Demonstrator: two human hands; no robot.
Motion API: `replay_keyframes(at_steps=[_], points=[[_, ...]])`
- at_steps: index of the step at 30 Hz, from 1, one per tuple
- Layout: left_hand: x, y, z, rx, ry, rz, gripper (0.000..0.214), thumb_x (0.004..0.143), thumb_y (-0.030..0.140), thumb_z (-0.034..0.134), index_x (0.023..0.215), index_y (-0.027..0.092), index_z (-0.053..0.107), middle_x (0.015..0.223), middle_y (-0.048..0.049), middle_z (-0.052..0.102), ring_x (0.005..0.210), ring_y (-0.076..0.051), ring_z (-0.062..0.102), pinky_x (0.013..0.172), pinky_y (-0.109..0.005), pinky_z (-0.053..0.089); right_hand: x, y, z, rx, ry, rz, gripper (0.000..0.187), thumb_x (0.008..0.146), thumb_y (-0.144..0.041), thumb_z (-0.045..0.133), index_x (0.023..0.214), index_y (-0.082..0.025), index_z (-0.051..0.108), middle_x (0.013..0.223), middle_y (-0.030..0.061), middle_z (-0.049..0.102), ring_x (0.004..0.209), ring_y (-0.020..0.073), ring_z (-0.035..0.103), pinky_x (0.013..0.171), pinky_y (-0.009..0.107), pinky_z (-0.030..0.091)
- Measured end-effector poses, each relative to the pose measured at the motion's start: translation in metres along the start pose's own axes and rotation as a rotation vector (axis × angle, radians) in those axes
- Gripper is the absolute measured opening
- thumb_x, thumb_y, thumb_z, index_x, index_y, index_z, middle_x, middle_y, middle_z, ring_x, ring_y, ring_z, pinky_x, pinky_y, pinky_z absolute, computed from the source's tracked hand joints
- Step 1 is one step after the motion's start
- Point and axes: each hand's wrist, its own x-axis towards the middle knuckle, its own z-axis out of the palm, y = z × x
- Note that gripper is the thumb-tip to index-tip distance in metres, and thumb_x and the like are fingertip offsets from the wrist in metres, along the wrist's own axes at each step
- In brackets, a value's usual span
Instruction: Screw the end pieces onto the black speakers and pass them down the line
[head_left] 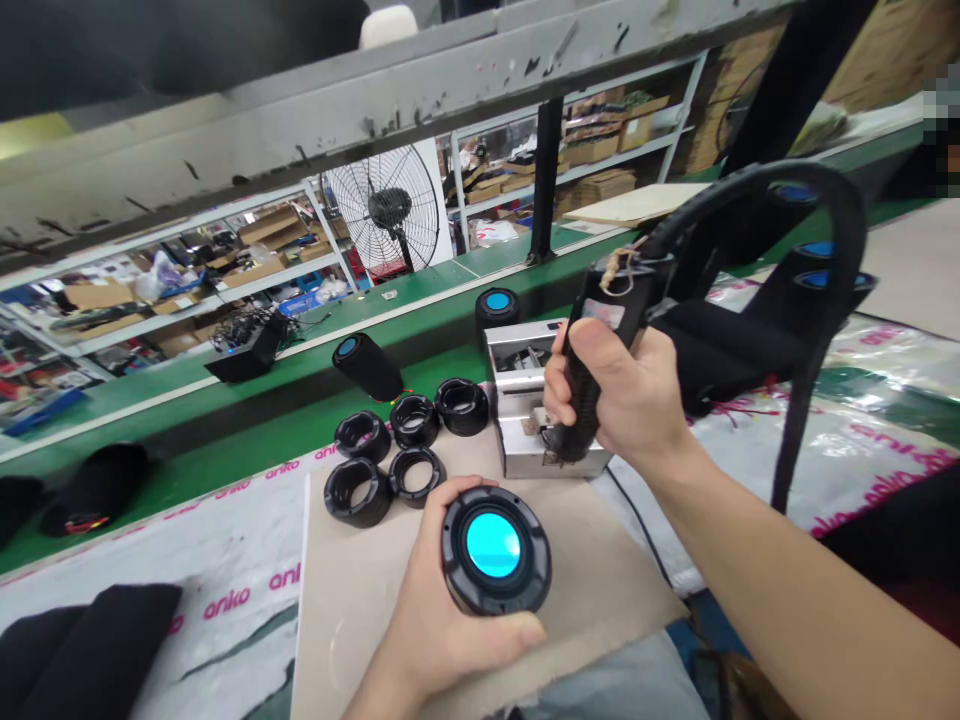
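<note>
My left hand (442, 610) is wrapped round a black cylindrical speaker (534, 545), its bright blue round end facing up at me. Held in my right hand (630, 385) is a black electric screwdriver (581, 410) with a thick cable looping from its top; its lower tip is blurred and hard to make out. The screwdriver is above and to the right of the speaker, apart from it, in front of a silver metal box (517, 430) with an open top. Several black plastic rings (358, 492) stand together on a brown board (352, 620) beyond my left hand.
More black speakers (375, 370) stand and lie along the green bench (285, 405), with others at the right. Black cloth-like pieces (90, 650) lie at lower left on printed plastic sheeting (247, 590). The thick cable (806, 400) hangs at right. A fan (386, 210) stands behind.
</note>
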Motion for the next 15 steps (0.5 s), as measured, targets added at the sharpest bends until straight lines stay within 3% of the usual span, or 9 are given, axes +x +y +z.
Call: replay_keyframes(at_steps=[6,9,12,15], points=[[0.000,0.002,-0.001,-0.003,-0.016,-0.004,0.092,0.056,0.026,0.102,0.136,0.026,0.058,0.134,-0.0089,0.076,0.120,-0.032,0.076,0.103,-0.038,0.060,-0.002,-0.051,0.010,0.103,0.066,-0.012,0.064,0.056,-0.077,0.103,0.072,-0.026,0.068,0.049,-0.0039,0.056,0.033,0.0159,0.045,0.033,0.031,0.038],[-0.001,0.002,-0.001,-0.007,-0.022,-0.007,0.092,0.057,0.025,0.101,0.137,0.026,0.057,0.133,-0.0092,0.076,0.119,-0.032,0.076,0.102,-0.038,0.060,-0.002,-0.072,0.019,0.093,0.066,-0.066,0.062,0.060,-0.076,0.102,0.075,-0.027,0.069,0.049,-0.0042,0.054,0.037,0.0167,0.046,0.036,0.032,0.036],[-0.001,0.002,0.001,-0.014,-0.018,-0.013,0.093,0.056,0.025,0.102,0.137,0.025,0.057,0.133,-0.0098,0.075,0.120,-0.033,0.076,0.103,-0.039,0.060,0.000,-0.070,0.023,0.071,0.086,-0.135,0.061,0.060,-0.075,0.103,0.073,-0.026,0.068,0.049,-0.0034,0.053,0.039,0.0170,0.047,0.034,0.033,0.035],[0.000,0.002,0.002,-0.031,-0.021,-0.027,0.093,0.055,0.026,0.102,0.136,0.025,0.056,0.131,-0.0108,0.076,0.119,-0.034,0.076,0.101,-0.041,0.061,0.006,-0.048,0.019,0.058,0.110,-0.145,0.063,0.059,-0.075,0.104,0.069,-0.024,0.067,0.050,-0.0029,0.054,0.036,0.0161,0.047,0.031,0.031,0.034]])
